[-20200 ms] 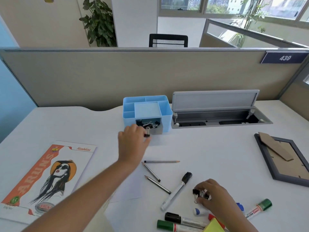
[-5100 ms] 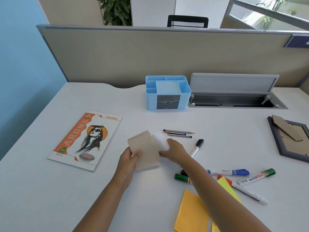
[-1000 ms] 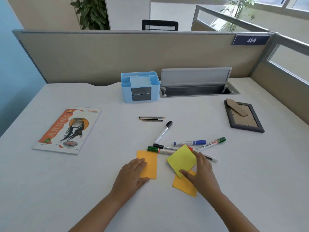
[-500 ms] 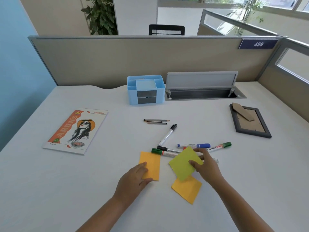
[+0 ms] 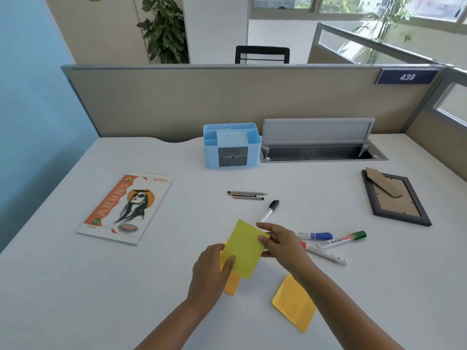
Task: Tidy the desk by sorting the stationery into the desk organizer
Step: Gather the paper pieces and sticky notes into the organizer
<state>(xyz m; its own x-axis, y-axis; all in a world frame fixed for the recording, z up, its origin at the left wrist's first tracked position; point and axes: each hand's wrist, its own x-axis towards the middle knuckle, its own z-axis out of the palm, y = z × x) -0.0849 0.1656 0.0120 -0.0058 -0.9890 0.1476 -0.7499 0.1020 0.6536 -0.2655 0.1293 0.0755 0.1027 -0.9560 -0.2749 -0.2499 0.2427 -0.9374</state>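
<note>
With the yellow-green note (image 5: 244, 248) now carried over onto the orange note (image 5: 231, 284), right hand (image 5: 280, 242) and left hand (image 5: 211, 271) pinch them into one stack for the organizer (image 5: 209, 150).

Both bare forearms reach forward from the bottom edge and converge near the middle. The left hand (image 5: 211, 267) is palm down, fingers curled loosely, its thumb pressed on the lower left edge of a note (image 5: 243, 251) with the fingers underneath. The right hand (image 5: 280, 245) comes in from the right, wrist slightly bent, thumb on top of the note's right edge and index finger stretched along its upper edge, pinching it. The two hands are close together, not touching.
</note>
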